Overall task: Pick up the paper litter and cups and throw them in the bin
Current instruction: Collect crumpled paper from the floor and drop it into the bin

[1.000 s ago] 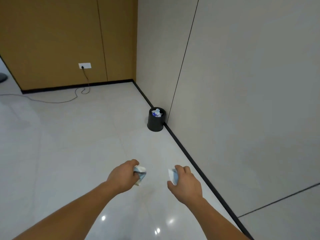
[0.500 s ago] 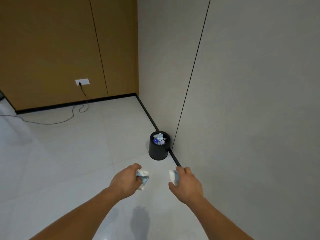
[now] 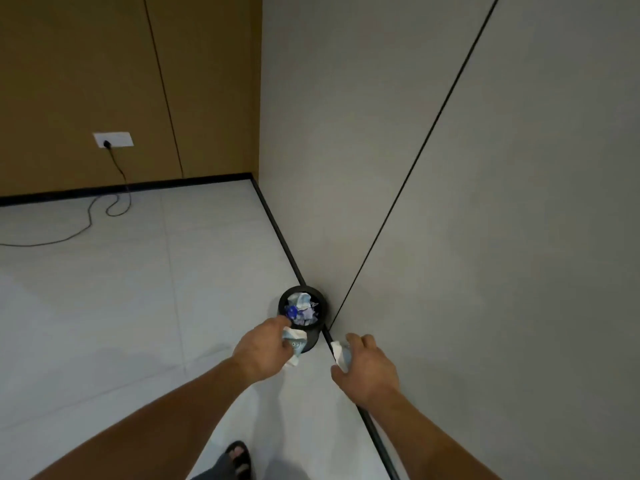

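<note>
At the bottom centre of the frame our sandalled foot [image 3: 236, 458] stands on the pale floor [image 3: 138, 306]. Just above it, both forearms reach toward the middle of the picture. Our left hand [image 3: 261, 351] is curled round a crumpled wad of paper [image 3: 294, 344], which sits at the near edge of the black bin [image 3: 313, 339], overlapping its front wall rather than its mouth. Our right hand [image 3: 367, 367] pinches a smaller white scrap [image 3: 337, 351] lower right of the bin, above the dark skirting [image 3: 377, 434] at the foot of the grey wall [image 3: 485, 237]. The bin stands tight against that wall at centre frame, and the litter [image 3: 301, 310] inside it already seems heaped close to the rim. We judge that to be the main risk: paper let go onto the heap could roll off and over the edge. Opening either hand now would likely miss, the left falling short and the right landing beside the bin. Further off, at the upper left, a cable [image 3: 86, 223] trails across the floor from a socket [image 3: 113, 139] on the wood panelling.
</note>
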A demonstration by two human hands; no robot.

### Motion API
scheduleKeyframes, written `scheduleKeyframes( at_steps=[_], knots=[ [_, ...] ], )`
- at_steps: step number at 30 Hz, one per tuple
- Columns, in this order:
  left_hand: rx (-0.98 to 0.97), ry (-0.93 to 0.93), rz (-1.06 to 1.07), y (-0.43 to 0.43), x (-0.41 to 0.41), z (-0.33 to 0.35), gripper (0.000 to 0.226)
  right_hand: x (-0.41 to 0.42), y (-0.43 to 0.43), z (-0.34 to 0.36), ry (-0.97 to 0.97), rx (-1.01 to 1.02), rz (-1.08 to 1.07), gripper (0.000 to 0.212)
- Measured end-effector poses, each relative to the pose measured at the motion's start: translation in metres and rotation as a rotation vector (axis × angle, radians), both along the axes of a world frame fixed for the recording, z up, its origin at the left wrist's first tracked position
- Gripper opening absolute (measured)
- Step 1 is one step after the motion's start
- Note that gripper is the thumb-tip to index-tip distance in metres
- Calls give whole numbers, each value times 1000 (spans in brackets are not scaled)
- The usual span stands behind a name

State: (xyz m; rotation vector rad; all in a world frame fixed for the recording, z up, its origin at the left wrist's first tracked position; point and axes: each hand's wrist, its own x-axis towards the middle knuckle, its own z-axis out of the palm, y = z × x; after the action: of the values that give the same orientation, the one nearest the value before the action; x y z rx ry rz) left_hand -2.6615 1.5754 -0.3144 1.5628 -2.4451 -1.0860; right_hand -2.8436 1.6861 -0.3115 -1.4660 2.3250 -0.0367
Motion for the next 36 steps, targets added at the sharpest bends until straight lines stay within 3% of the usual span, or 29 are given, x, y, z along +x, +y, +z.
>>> scheduleKeyframes(
  at_steps=[15,22,27,30,33,36],
  knots=[
    [205,-113,22,-232,-147,-74,42,-125,-247,-83,-116,93,98,65],
    [353,-183,52,-295,-193,-211,40,-157,-315,-214,-159,194,64,66],
    [447,-187,60,-332,-213,-345,40,-162,-350,-349,-172,260,9,61],
    [479,-206,33,-344,-219,-411,54,-168,-364,-416,-185,267,-18,68],
    [535,-231,-35,-346,-217,-451,62,-172,-371,-459,-233,297,-8,78],
    [561,-274,-39,-341,-207,-455,50,-166,-363,-463,-285,342,-32,81]
  ],
)
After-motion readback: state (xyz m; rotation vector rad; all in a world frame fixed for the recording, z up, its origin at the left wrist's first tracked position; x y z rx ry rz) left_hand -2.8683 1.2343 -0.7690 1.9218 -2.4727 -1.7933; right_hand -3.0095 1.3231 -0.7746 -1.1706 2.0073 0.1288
